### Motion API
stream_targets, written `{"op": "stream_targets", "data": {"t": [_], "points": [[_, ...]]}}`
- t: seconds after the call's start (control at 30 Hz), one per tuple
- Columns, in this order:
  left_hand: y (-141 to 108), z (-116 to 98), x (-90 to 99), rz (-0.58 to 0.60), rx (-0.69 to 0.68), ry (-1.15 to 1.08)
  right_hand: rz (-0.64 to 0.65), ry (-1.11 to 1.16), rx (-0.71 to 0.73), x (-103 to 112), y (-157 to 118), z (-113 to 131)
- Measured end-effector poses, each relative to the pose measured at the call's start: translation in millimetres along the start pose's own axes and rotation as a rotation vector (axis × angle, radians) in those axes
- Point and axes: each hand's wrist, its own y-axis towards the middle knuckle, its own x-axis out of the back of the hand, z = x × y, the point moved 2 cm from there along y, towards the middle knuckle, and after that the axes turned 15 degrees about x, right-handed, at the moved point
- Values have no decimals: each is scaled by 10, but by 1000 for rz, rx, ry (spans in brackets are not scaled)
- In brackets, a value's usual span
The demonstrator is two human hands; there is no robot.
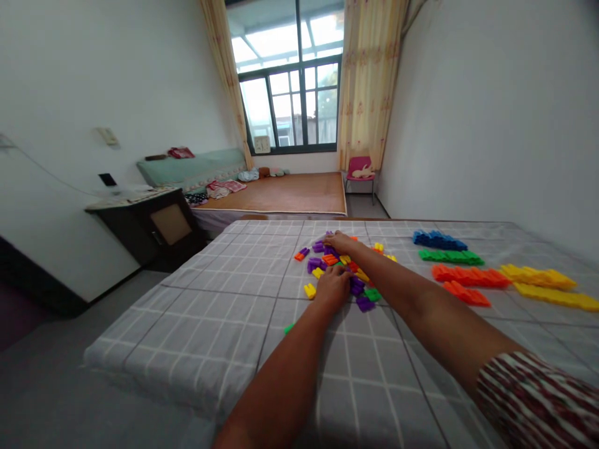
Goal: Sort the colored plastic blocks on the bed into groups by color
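Note:
In the head view, my left hand (pixel 334 284) is low over the near side of a loose heap of plastic building blocks, its fingers curled down among them. A purple block (pixel 357 286) lies against its right side. My right hand (pixel 339 241) reaches across to the far side of the heap, fingers bent down at a purple block (pixel 330 250). What the fingertips grip is hidden by the hands. Around them lie an orange block (pixel 330 259), a yellow block (pixel 309 291), a green block (pixel 372 295) and several more purple ones.
On the grey checked tablecloth (pixel 210 299), joined blocks form rows at the right: a blue row (pixel 438 240), a green row (pixel 450 257), orange rows (pixel 470 275) and yellow rows (pixel 538 276). Beyond the table stand a bed (pixel 299 193), a dark cabinet (pixel 163 227) and a pink chair (pixel 359 167).

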Motion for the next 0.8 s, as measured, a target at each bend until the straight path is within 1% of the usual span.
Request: {"op": "stream_targets", "data": {"t": [0.07, 0.13, 0.27, 0.37, 0.5, 0.57, 0.67, 0.73, 0.8], "points": [[5, -4, -5, -3, 4, 10, 15, 4, -25, 17, 35, -30], [8, -10, -1, -1, 3, 17, 28, -1, -63, 49, 14, -62], [11, -12, 12, 8, 0, 17, 16, -22, -103, 89, -143, -96], [8, -12, 18, 7, 4, 21, 26, -12, -134, 48, -261, -96], [0, -18, 30, 6, 5, 19, 11, -16, -197, -2, -342, -96], [-1, -15, 34, 12, -2, 15, -40, -12, -223, 40, -362, -96], [5, -2, 36, 17, -20, -2, -141, -2, -253, 204, -427, -76], [11, 12, 39, 13, -26, -20, -247, 15, -250, 348, -542, -28], [17, 27, 44, 10, -42, -32, -395, 68, -217, 466, -745, 47]]}}
